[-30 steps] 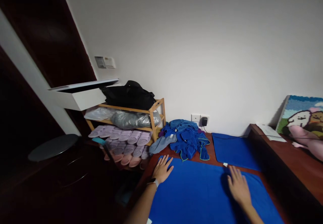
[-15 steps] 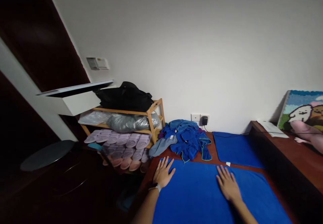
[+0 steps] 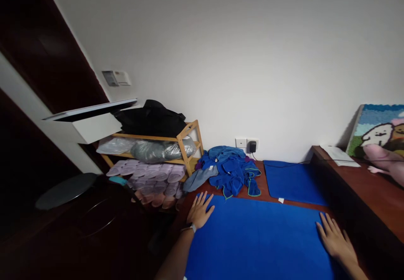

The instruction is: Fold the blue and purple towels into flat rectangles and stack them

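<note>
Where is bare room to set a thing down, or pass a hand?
The raised ledge is bare on the near side of the paper and pink toy. The large blue cloth is uncovered between left hand and right hand. Only a narrow strip separates it from the small blue cloth. Crowded: cloth heap, loaded rack.

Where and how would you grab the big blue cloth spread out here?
Probably pinch the big blue cloth at its two far corners, near the left hand and right hand: fingertips under from the far edge, thumbs above. It lies flat, with no raised fold there to grab.
</note>
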Action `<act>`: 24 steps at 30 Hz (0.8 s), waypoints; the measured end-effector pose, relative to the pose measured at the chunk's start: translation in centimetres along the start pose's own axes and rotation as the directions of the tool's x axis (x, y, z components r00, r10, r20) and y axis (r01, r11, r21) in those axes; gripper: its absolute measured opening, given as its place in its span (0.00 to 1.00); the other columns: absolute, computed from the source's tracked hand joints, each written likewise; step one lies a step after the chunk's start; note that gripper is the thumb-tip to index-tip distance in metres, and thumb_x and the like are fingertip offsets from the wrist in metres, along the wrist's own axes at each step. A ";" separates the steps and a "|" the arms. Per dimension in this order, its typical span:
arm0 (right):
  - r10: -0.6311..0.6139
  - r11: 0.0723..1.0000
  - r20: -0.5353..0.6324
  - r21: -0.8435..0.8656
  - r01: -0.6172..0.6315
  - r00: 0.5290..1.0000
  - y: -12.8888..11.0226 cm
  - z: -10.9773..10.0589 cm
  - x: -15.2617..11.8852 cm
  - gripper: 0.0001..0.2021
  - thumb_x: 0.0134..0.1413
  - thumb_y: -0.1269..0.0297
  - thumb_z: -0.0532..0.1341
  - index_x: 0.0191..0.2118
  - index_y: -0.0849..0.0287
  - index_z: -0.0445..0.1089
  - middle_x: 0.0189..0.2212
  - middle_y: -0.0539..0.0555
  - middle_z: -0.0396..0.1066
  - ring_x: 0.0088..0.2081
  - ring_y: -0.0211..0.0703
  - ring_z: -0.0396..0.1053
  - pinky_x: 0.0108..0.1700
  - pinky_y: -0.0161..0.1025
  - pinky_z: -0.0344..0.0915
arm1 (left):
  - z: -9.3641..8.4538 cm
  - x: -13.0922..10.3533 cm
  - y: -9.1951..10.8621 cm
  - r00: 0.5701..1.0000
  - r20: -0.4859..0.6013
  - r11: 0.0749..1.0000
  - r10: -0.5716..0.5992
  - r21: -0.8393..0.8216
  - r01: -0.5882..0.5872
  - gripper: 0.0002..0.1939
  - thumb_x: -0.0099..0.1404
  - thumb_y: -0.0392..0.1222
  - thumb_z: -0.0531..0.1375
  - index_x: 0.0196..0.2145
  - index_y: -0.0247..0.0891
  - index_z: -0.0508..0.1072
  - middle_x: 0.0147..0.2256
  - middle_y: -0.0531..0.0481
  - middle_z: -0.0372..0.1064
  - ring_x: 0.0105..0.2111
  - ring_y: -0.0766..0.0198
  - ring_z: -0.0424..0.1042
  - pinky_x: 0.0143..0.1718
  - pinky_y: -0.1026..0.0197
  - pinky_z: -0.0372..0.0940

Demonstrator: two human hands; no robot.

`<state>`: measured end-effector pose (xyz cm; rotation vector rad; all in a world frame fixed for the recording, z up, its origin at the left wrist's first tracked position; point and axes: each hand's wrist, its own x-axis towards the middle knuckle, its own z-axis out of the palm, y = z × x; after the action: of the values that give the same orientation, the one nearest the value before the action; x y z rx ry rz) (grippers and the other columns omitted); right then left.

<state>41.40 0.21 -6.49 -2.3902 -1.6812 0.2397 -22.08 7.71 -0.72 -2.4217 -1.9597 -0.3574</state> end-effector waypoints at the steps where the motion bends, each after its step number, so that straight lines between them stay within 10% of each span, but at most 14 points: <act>1: 0.000 1.000 0.012 0.001 0.000 1.000 0.2 -0.1 -0.1 0.40 0.60 0.43 0.37 0.74 0.56 0.48 0.74 0.52 0.42 0.74 0.50 0.38 0.72 0.59 0.42 | 0.0 0.0 0.0 1.000 0.004 1.000 0.000 -0.001 0.000 0.31 0.74 0.63 0.47 0.70 0.57 0.54 0.72 0.50 0.49 0.72 0.49 0.47 0.70 0.41 0.45; 7: 0.049 0.998 -0.019 0.029 -0.048 0.999 -1.4 -0.5 -0.2 0.46 0.57 0.37 0.38 0.74 0.61 0.48 0.73 0.56 0.48 0.73 0.56 0.41 0.72 0.61 0.43 | 0.0 -0.5 -0.1 1.000 0.011 1.000 0.009 -0.016 -0.009 0.31 0.74 0.64 0.47 0.71 0.57 0.53 0.73 0.49 0.48 0.72 0.49 0.46 0.70 0.40 0.44; 11: -0.206 0.977 -0.121 0.039 0.212 0.971 -14.6 -0.9 -2.7 0.42 0.63 0.42 0.36 0.71 0.67 0.54 0.72 0.59 0.49 0.74 0.58 0.40 0.73 0.59 0.41 | 0.1 -0.7 -0.3 1.000 -0.001 1.000 0.019 -0.022 -0.019 0.32 0.74 0.64 0.47 0.71 0.58 0.52 0.73 0.49 0.47 0.72 0.49 0.46 0.70 0.39 0.43; 14: -0.512 0.853 -0.072 0.075 0.516 0.856 -26.7 -0.4 -5.9 0.37 0.68 0.42 0.39 0.73 0.59 0.51 0.72 0.53 0.49 0.74 0.51 0.40 0.74 0.55 0.39 | 0.2 -0.7 -0.3 1.000 -0.008 0.999 0.027 -0.032 -0.028 0.32 0.74 0.64 0.47 0.71 0.58 0.51 0.73 0.49 0.46 0.72 0.48 0.47 0.70 0.39 0.43; 17: -0.617 0.784 0.062 0.134 0.606 0.784 -33.5 0.8 -8.0 0.35 0.70 0.43 0.39 0.73 0.56 0.47 0.73 0.51 0.46 0.74 0.47 0.41 0.74 0.53 0.39 | 0.2 -0.7 -0.3 0.999 -0.019 0.999 0.026 -0.036 -0.027 0.31 0.74 0.63 0.47 0.71 0.58 0.51 0.73 0.49 0.45 0.72 0.48 0.46 0.71 0.39 0.43; 20: -0.574 0.819 0.144 0.113 0.562 0.806 -32.7 1.8 -7.9 0.36 0.69 0.42 0.38 0.74 0.56 0.46 0.73 0.50 0.46 0.74 0.48 0.41 0.74 0.54 0.38 | 0.3 -0.7 -0.4 0.999 -0.028 0.999 0.024 -0.035 -0.025 0.31 0.74 0.63 0.47 0.71 0.58 0.52 0.73 0.49 0.46 0.72 0.49 0.46 0.71 0.39 0.43; 24: -0.410 0.911 0.112 0.014 0.411 0.905 -22.1 1.7 -4.8 0.38 0.67 0.40 0.38 0.74 0.56 0.44 0.74 0.51 0.42 0.74 0.49 0.38 0.74 0.56 0.35 | 0.3 -0.6 -0.4 0.999 -0.030 0.999 0.028 -0.036 -0.029 0.31 0.74 0.64 0.47 0.71 0.58 0.53 0.73 0.49 0.47 0.72 0.50 0.47 0.70 0.41 0.43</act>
<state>19.27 3.10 -2.31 -1.9920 -2.1894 0.2987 -22.50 7.29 -1.13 -2.4488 -1.9213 -0.4304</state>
